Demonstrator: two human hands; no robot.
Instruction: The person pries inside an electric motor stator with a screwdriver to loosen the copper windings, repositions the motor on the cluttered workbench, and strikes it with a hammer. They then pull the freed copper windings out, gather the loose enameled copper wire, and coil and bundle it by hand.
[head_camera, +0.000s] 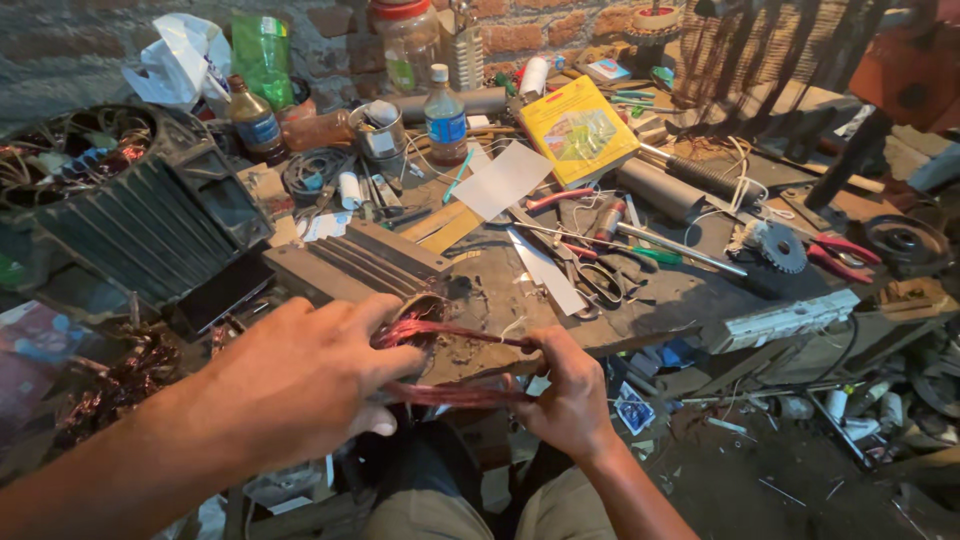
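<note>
My left hand (300, 375) is big and close to the camera. Its fingers are curled shut around one end of a bundle of red copper wire (455, 362). My right hand (570, 395) is shut tight on the other end of the same bundle. The wire runs between my two hands in two strands, one up high and one down low, like a long loop. It sits just over the near edge of the workbench (500, 290), right above my lap.

Just past my left hand lies a flat metal bar with grooves (365, 262). To the left of that sits a big dark motor shell (130, 200) with ribs on its side and wire coils inside it. A dark phone (222, 293) lies just below it.

Past my right hand I see scissors (595, 280), a screwdriver with a green grip (655, 255), and white strips of paper (545, 270). Farther right are a small gear (782, 248) and red pliers (840, 255).

At the back of the bench stand a yellow box (578, 130), a small bottle with a blue label (446, 115), a brown bottle (256, 122) and a big clear jar with a red lid (405, 40). Behind them is a brick wall (520, 30).
</note>
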